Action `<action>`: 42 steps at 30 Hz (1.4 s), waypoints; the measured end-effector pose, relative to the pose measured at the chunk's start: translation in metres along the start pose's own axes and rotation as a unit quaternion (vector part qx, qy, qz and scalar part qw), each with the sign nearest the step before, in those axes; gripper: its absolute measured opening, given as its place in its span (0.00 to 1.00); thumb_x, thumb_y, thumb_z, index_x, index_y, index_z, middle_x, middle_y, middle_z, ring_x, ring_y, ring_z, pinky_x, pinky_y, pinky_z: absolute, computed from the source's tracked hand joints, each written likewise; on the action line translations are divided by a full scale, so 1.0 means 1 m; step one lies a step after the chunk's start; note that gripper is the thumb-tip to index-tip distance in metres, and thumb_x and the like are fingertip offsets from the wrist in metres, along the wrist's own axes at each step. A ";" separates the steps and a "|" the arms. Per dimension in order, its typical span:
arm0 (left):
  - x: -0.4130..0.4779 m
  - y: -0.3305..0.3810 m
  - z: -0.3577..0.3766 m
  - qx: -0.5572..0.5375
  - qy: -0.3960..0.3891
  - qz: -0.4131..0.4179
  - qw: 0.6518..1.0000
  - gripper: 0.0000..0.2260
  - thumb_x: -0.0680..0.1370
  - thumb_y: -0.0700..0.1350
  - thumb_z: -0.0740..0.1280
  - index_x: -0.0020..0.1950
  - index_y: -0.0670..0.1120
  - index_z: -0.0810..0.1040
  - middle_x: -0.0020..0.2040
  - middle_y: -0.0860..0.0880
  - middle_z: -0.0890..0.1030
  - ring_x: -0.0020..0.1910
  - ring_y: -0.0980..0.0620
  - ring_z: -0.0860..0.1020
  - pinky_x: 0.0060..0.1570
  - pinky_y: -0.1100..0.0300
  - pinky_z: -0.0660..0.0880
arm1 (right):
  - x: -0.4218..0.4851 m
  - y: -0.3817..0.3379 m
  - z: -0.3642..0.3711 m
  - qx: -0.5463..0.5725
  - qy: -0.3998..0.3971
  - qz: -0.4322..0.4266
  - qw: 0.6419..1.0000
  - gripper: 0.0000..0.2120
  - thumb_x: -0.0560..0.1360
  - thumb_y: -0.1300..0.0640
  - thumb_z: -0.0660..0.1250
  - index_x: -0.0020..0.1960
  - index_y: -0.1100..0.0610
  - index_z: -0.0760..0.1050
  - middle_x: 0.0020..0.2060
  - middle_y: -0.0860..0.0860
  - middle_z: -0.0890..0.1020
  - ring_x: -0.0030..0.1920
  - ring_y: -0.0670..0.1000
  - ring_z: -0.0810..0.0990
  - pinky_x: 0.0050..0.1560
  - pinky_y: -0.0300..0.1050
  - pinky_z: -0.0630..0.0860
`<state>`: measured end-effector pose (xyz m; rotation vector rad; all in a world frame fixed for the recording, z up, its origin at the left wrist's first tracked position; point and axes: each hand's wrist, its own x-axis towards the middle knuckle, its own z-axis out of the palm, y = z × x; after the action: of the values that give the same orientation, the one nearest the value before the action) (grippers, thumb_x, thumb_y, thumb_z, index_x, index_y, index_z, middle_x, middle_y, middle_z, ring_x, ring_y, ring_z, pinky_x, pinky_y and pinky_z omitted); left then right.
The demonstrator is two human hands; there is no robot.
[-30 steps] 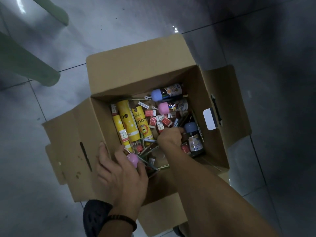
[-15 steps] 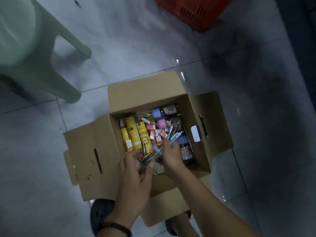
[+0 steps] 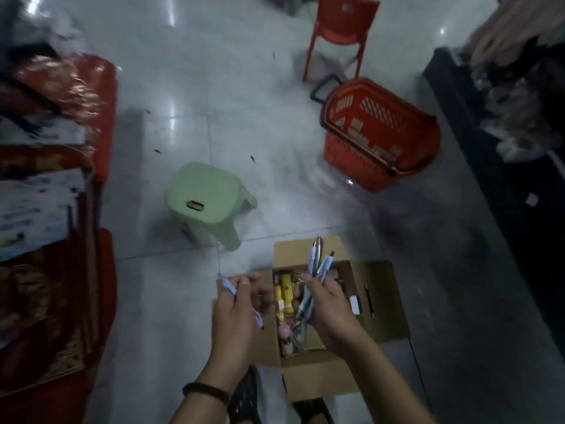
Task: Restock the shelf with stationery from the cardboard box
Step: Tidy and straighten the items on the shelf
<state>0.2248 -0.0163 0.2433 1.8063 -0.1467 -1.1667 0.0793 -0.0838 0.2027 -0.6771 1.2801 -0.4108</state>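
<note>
Now, in the head view, both hands hover above the open cardboard box (image 3: 382, 296) on the tiled floor. The left hand (image 3: 235, 313) has its fingers curled round 1 light-blue pen (image 3: 229, 289). The right hand (image 3: 331, 310) grips a bunch of blue pens (image 3: 316, 270), their tips fanning upward. Yellow tubes (image 3: 286, 290) lie inside the box. A green stool (image 3: 204, 197) and a red basket (image 3: 382, 133) stand beyond.

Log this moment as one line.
left hand: holds one pen | right hand: holds several pens | box: open on floor, below hands
</note>
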 end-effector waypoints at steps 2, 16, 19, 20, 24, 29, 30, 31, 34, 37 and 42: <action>-0.030 0.036 -0.024 -0.016 -0.034 -0.032 0.999 0.13 0.89 0.49 0.58 0.61 0.47 0.81 0.51 0.48 0.89 0.48 0.49 0.88 0.55 0.46 0.83 | -0.046 -0.037 0.013 -0.102 -0.072 -0.022 0.992 0.13 0.87 0.51 0.61 0.57 0.60 0.76 0.38 0.51 0.79 0.40 0.52 0.79 0.44 0.52 0.78; -0.258 0.108 -0.194 -0.296 0.038 0.018 0.954 0.18 0.84 0.50 0.64 0.64 0.38 0.81 0.49 0.35 0.85 0.35 0.44 0.82 0.33 0.54 0.78 | -0.283 -0.110 0.186 -0.411 -0.408 -0.132 0.804 0.13 0.87 0.49 0.59 0.70 0.47 0.74 0.33 0.52 0.83 0.34 0.52 0.81 0.39 0.51 0.78; -0.293 0.099 -0.238 -0.323 0.104 0.046 0.940 0.16 0.88 0.49 0.61 0.63 0.43 0.85 0.56 0.33 0.85 0.40 0.42 0.81 0.33 0.53 0.76 | -0.330 -0.097 0.232 -0.436 -0.455 -0.138 0.764 0.11 0.88 0.53 0.57 0.62 0.50 0.78 0.39 0.58 0.84 0.35 0.54 0.83 0.39 0.50 0.81; -0.305 0.096 -0.255 -0.328 0.127 0.058 0.934 0.16 0.88 0.50 0.60 0.62 0.45 0.86 0.56 0.35 0.86 0.42 0.41 0.82 0.36 0.52 0.76 | -0.346 -0.091 0.249 -0.438 -0.467 -0.129 0.757 0.10 0.88 0.54 0.58 0.58 0.51 0.78 0.41 0.59 0.84 0.36 0.54 0.84 0.39 0.50 0.83; -0.351 0.082 -0.333 -0.392 0.216 0.079 0.891 0.17 0.89 0.50 0.59 0.59 0.41 0.83 0.56 0.36 0.86 0.52 0.34 0.83 0.54 0.40 0.77 | -0.412 -0.056 0.315 -0.416 -0.504 -0.080 0.752 0.13 0.87 0.49 0.63 0.52 0.55 0.82 0.41 0.57 0.84 0.38 0.58 0.84 0.40 0.51 0.84; -0.406 0.049 -0.451 -0.496 0.318 0.090 0.803 0.21 0.89 0.50 0.55 0.58 0.37 0.82 0.52 0.34 0.87 0.51 0.33 0.84 0.57 0.37 0.78 | -0.481 0.017 0.395 -0.534 -0.516 -0.136 0.656 0.12 0.87 0.55 0.57 0.51 0.53 0.78 0.36 0.54 0.80 0.32 0.52 0.78 0.31 0.45 0.72; -0.418 0.039 -0.475 -0.528 0.344 0.106 0.770 0.19 0.89 0.49 0.55 0.58 0.37 0.80 0.52 0.35 0.87 0.53 0.33 0.84 0.59 0.36 0.79 | -0.494 0.032 0.409 -0.548 -0.519 -0.142 0.640 0.11 0.86 0.57 0.57 0.50 0.55 0.77 0.36 0.53 0.80 0.32 0.51 0.77 0.31 0.46 0.71; -0.429 0.027 -0.501 -0.557 0.371 0.123 0.732 0.16 0.90 0.47 0.55 0.56 0.38 0.77 0.52 0.35 0.86 0.53 0.33 0.84 0.60 0.34 0.79 | -0.507 0.046 0.422 -0.554 -0.523 -0.146 0.631 0.11 0.85 0.58 0.58 0.48 0.57 0.76 0.35 0.54 0.79 0.31 0.51 0.76 0.32 0.46 0.71; -0.465 -0.003 -0.569 -0.586 0.430 0.157 0.669 0.08 0.89 0.44 0.58 0.52 0.42 0.70 0.42 0.43 0.81 0.38 0.44 0.81 0.45 0.43 0.82 | -0.546 0.079 0.461 -0.506 -0.530 -0.128 0.668 0.12 0.87 0.58 0.59 0.50 0.62 0.78 0.36 0.55 0.77 0.33 0.51 0.76 0.32 0.45 0.71; -0.491 -0.028 -0.602 -0.478 0.423 0.158 0.754 0.06 0.88 0.45 0.61 0.53 0.46 0.71 0.34 0.49 0.72 0.26 0.53 0.69 0.30 0.57 0.72 | -0.592 0.103 0.502 -0.424 -0.545 -0.122 0.713 0.12 0.88 0.58 0.61 0.57 0.65 0.80 0.38 0.56 0.79 0.38 0.51 0.81 0.37 0.43 0.78; -0.519 -0.028 -0.627 -0.267 0.438 0.254 0.820 0.10 0.85 0.55 0.66 0.51 0.52 0.83 0.33 0.45 0.77 0.31 0.49 0.75 0.32 0.46 0.77 | -0.656 0.133 0.577 -0.342 -0.546 -0.158 0.748 0.11 0.86 0.59 0.63 0.55 0.61 0.85 0.49 0.61 0.85 0.53 0.55 0.86 0.60 0.56 0.84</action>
<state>0.4122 0.6813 0.6184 1.4806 0.2159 0.0809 0.4564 0.5620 0.6736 -1.4834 0.1138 0.2459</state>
